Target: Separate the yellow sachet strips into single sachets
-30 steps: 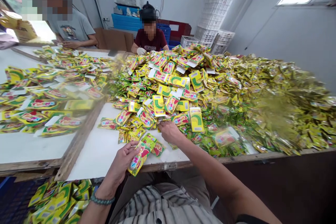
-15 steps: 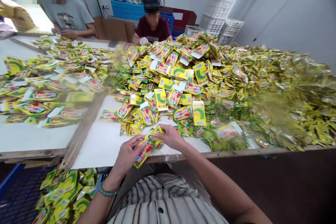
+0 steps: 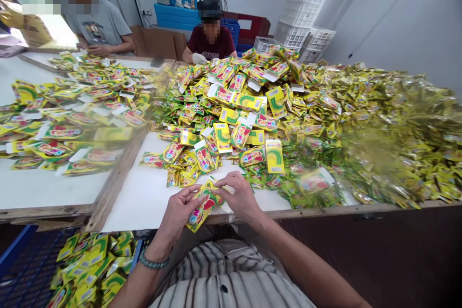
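My left hand (image 3: 177,219) grips a small stack of yellow-green sachets (image 3: 199,211) at the table's near edge, fingers curled around it. Against the top of the same stack, my right hand (image 3: 240,197) pinches a sachet (image 3: 212,191). Just beyond my hands lie loose sachets and flat yellow packet cards (image 3: 274,155). A huge heap of sachets (image 3: 325,115) covers the white table (image 3: 144,197) to the right and behind.
A blue crate (image 3: 21,264) at lower left holds more sachets (image 3: 90,264). A second table (image 3: 43,187) on the left carries packet cards. Two other people sit at the far side. White crates (image 3: 306,5) are stacked by the back wall.
My right hand drew back from the pile with a sachet and met the stack in my left hand. Both hands shifted slightly toward the table edge.
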Available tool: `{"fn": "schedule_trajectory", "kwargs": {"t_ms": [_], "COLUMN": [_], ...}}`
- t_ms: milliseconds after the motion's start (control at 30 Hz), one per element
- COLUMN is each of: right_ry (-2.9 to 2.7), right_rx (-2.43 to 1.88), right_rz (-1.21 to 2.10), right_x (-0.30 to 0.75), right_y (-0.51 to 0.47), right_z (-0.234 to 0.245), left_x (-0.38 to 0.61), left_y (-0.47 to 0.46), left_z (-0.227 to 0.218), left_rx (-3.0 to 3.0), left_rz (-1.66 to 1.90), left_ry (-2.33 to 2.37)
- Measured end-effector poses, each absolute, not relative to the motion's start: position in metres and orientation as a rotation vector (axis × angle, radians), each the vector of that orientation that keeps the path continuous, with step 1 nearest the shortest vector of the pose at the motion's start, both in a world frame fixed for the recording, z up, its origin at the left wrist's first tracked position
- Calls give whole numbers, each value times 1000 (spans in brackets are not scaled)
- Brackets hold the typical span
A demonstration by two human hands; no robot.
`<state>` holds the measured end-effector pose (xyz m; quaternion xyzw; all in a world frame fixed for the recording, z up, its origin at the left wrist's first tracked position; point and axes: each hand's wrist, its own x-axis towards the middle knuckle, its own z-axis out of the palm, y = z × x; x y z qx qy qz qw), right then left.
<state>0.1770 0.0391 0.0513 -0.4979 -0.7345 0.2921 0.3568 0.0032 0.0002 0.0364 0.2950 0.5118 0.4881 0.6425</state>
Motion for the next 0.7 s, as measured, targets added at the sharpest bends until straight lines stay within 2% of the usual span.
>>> {"fn": "schedule_trajectory", "kwargs": {"t_ms": [200, 367, 467, 533, 567, 633, 700], "right_ry": [-2063, -1873, -1752, -1757, -1770, -1791, -1771], "right_rx": [-1164, -1153, -1209, -1234, -1236, -1247, -1317], "right_rz": [1039, 1196, 1163, 1063, 1006, 905, 767], "right_x": [172, 169, 171, 175, 178, 186, 199], "right_y": [24, 22, 23, 21, 21, 22, 28], "right_z": [59, 44, 38, 38, 39, 39, 37], "left_x": [5, 9, -9, -35, -53, -88, -116], "left_y": [0, -9, -2, 16, 31, 65, 97], "left_z": [42, 36, 46, 71, 88, 124, 151], "left_rx": [645, 747, 982, 1101, 1141, 1208, 1187], "left_rz": [1125, 988, 750, 724, 847, 1412, 1630], "left_ry": [1109, 1040, 1091, 1225, 1318, 1400, 1403]}}
